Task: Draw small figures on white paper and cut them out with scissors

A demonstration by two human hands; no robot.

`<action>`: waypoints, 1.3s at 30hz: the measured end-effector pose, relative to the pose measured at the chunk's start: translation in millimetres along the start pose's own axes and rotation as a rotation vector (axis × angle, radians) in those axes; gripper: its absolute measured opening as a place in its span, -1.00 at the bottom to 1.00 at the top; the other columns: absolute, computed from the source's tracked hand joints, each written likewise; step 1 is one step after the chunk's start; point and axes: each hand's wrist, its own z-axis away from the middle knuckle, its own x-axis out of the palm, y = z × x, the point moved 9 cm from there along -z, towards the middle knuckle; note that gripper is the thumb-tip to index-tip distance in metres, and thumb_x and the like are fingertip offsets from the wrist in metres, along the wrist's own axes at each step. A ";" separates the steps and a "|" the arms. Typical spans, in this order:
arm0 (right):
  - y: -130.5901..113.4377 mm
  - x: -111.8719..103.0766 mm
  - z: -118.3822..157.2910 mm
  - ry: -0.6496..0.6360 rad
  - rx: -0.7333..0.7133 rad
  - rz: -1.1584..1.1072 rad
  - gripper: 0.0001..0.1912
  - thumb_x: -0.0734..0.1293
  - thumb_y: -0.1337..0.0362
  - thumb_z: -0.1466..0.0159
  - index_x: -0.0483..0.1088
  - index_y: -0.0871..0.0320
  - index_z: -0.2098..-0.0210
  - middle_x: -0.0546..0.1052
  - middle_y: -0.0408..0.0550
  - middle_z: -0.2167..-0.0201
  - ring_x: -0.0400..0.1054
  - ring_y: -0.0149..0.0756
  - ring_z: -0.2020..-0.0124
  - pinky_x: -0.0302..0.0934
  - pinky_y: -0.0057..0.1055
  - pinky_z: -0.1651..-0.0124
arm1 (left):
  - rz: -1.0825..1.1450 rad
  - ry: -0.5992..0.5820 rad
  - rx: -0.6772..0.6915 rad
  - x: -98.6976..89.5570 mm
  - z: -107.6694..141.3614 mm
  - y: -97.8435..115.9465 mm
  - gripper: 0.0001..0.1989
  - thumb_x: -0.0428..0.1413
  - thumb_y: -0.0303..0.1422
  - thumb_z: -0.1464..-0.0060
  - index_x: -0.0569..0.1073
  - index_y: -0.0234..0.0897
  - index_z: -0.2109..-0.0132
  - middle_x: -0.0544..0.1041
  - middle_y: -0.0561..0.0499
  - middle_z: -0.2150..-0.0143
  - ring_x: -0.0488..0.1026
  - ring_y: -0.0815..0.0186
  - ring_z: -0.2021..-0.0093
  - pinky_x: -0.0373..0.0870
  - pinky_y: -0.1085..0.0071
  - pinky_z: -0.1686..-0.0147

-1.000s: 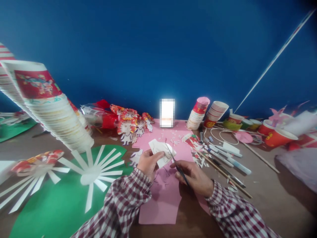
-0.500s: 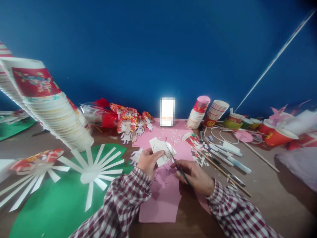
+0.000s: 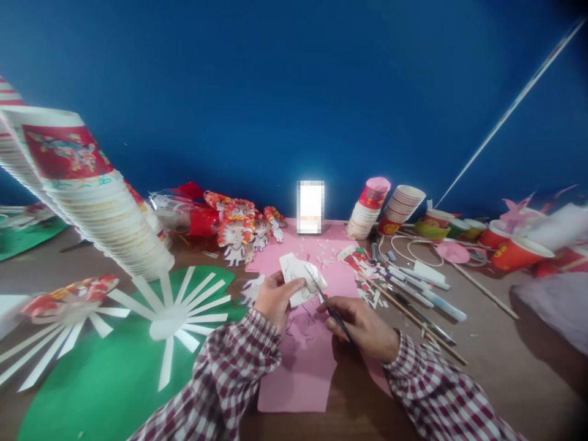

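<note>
My left hand (image 3: 274, 300) pinches a small piece of white paper (image 3: 301, 277) with dark lines drawn on it, thumb on top. In my right hand (image 3: 367, 327) is a pair of scissors (image 3: 340, 323) with dark handles, mostly covered by the fingers. Its narrow blades reach the right part of the paper; how far apart they are is hard to see. Under both hands lies a pink sheet (image 3: 294, 392) bearing a few dark drawn lines. A white paper cutout (image 3: 252, 291) rests just left of my left hand.
Tall stacked paper cups (image 3: 105, 202) lean at the left, beside a green sheet (image 3: 114, 367) carrying a strip-cut cup (image 3: 168, 321). Coloured paper figures (image 3: 236, 226) stand behind. On the right are pens (image 3: 427, 294), a wooden stick (image 3: 418, 321), paper scraps (image 3: 374, 294) and orange cups (image 3: 519, 251).
The white paper has turned slightly in my left hand, and the scissor blades have shifted a little against its right part. Both arms stay nearly in place.
</note>
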 end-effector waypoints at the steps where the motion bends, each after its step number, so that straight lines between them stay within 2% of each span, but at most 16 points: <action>1: 0.4 0.3 -0.2 -0.003 0.004 -0.009 -0.61 0.29 0.06 -0.16 0.37 0.26 0.19 0.28 -0.19 0.58 0.10 -0.48 0.59 0.04 -0.54 0.54 | 0.003 0.008 0.000 0.1 0.1 0.3 -0.68 0.26 -0.46 0.29 0.47 -0.43 0.27 0.56 -0.12 0.38 0.49 0.29 0.40 0.38 0.43 0.38; 6: 1.5 -0.2 -0.3 -0.001 0.007 -0.027 -0.62 0.29 0.05 -0.16 0.37 0.25 0.19 0.24 -0.22 0.61 0.08 -0.48 0.60 0.02 -0.54 0.55 | 0.010 0.033 -0.023 2.1 2.5 0.5 -0.73 0.23 -0.49 0.29 0.48 -0.39 0.30 0.55 -0.07 0.41 0.48 0.30 0.42 0.39 0.40 0.34; 11: -0.9 -1.9 0.3 0.007 0.000 0.005 -0.62 0.29 0.05 -0.15 0.38 0.25 0.20 0.27 -0.19 0.57 0.07 -0.48 0.58 0.01 -0.53 0.52 | -0.001 0.061 -0.058 1.0 5.3 0.1 -0.75 0.20 -0.51 0.27 0.48 -0.35 0.30 0.54 -0.02 0.43 0.45 0.37 0.48 0.39 0.46 0.42; 15: 0.5 -1.2 0.8 0.000 -0.003 -0.010 -0.61 0.28 0.05 -0.16 0.37 0.25 0.19 0.27 -0.20 0.57 0.07 -0.47 0.58 0.00 -0.53 0.52 | 0.006 0.087 -0.052 -0.2 6.1 2.0 -0.77 0.18 -0.53 0.27 0.48 -0.38 0.32 0.54 -0.03 0.45 0.46 0.36 0.47 0.38 0.48 0.45; 23: 5.6 0.5 -0.4 -0.004 0.012 -0.038 -0.59 0.29 0.03 -0.16 0.37 0.24 0.18 0.23 -0.23 0.61 0.08 -0.48 0.59 0.01 -0.55 0.56 | 0.001 0.079 -0.046 -0.9 4.3 1.7 -0.76 0.20 -0.52 0.27 0.47 -0.38 0.31 0.55 -0.05 0.44 0.48 0.32 0.45 0.40 0.45 0.42; 31: 2.6 -0.6 0.4 -0.005 0.007 -0.013 -0.58 0.29 0.02 -0.15 0.37 0.26 0.18 0.24 -0.22 0.61 0.10 -0.48 0.60 0.01 -0.54 0.56 | -0.008 0.077 -0.024 -4.6 1.4 1.1 -0.65 0.22 -0.50 0.29 0.42 -0.41 0.23 0.54 -0.07 0.41 0.47 0.31 0.43 0.41 0.42 0.41; 39: 1.8 -0.6 0.3 -0.009 0.008 -0.002 -0.57 0.28 0.02 -0.16 0.37 0.27 0.18 0.24 -0.22 0.62 0.12 -0.48 0.61 0.02 -0.54 0.57 | -0.015 0.025 0.001 -4.2 -0.7 2.3 -0.66 0.23 -0.49 0.25 0.40 -0.36 0.22 0.53 -0.05 0.40 0.48 0.31 0.39 0.40 0.44 0.39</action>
